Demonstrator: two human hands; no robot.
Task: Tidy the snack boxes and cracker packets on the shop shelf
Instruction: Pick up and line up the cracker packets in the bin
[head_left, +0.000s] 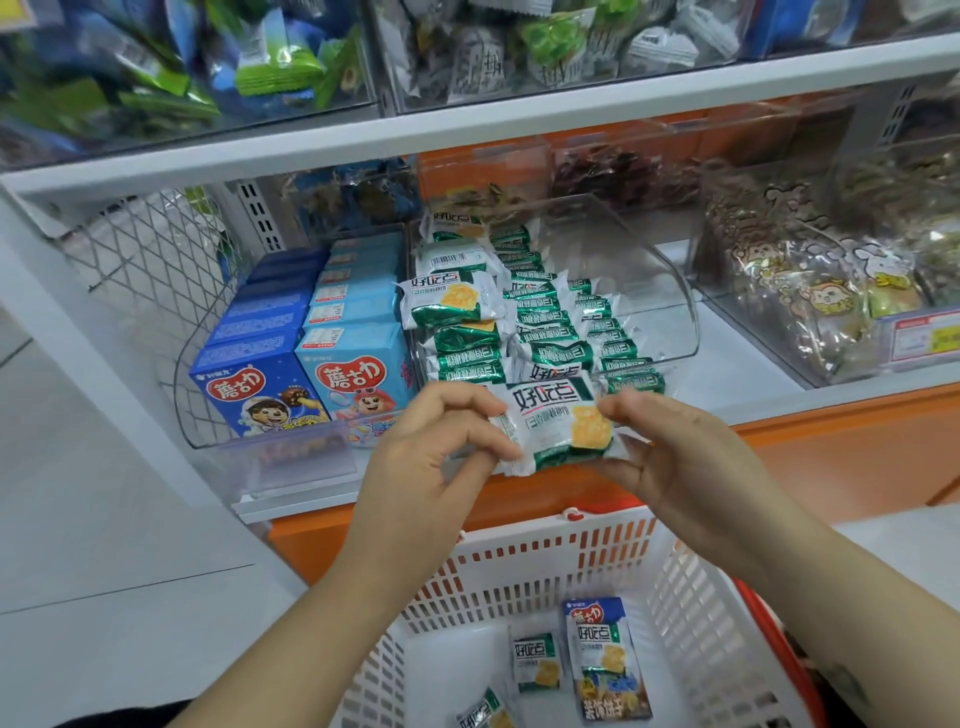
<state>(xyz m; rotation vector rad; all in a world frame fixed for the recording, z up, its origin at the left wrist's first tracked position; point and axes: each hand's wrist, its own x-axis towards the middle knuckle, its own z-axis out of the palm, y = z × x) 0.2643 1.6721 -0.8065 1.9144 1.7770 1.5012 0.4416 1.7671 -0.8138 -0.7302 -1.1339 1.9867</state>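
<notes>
So you're mid-restock on the crackers. You've got one green-and-white cracker packet (558, 423) pinched at both ends: your left hand (441, 447) has fingers curled on its left crimp, and your right hand (675, 452) pinches the right crimp. It's face up, held in the air between your hands, just in front of the clear bin (660, 312) and not yet in it.

Right past your fingertips are the rows of packets (540, 317), standing on edge. They only fill the side of the bin ahead of your left hand; the half beyond your right hand looks bare. A couple of loose packets (449, 301) lie flat on top of the rows, further back from your left hand.

I'd say the next move is to turn your packet on edge so it matches the rows, then slot it in at the near end or start a new row on the right-hand side. Those flat ones on top probably want standing up too.

Below your wrists, the white basket (571, 561) holds three more packets (536, 661) and a blue snack box (589, 618). That one presumably goes with the boxes (311, 384) off to the left of your left hand.
</notes>
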